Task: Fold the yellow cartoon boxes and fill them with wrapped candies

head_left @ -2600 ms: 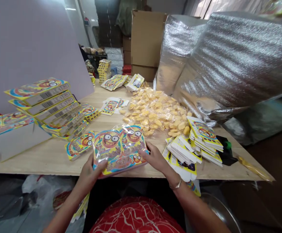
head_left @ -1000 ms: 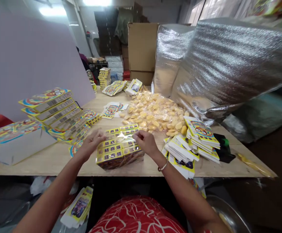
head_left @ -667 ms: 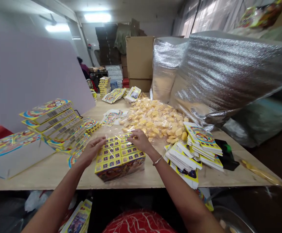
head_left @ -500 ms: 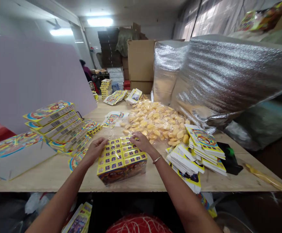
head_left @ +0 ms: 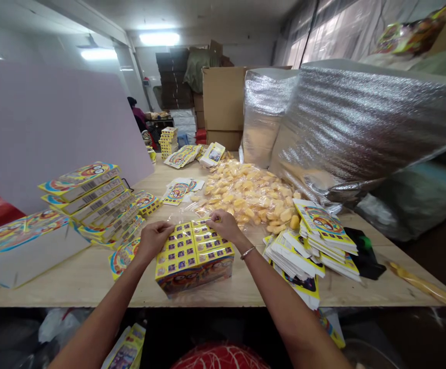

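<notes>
Fingers (head_left: 216, 221) of both hands press the far edge of the wrapped box bundle (head_left: 194, 253).

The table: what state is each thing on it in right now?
Bundle: small boxes upright in clear wrap, both hands on its far top edge.
Left hand: gripping the wrap.
Right hand: pinching the wrap.
Flat cartons: unfolded, stacked loosely.
Big boxes: closed, in a leaning stack.
Yellow pieces: loose heap.
Cardboard box: closed, upright.
</notes>
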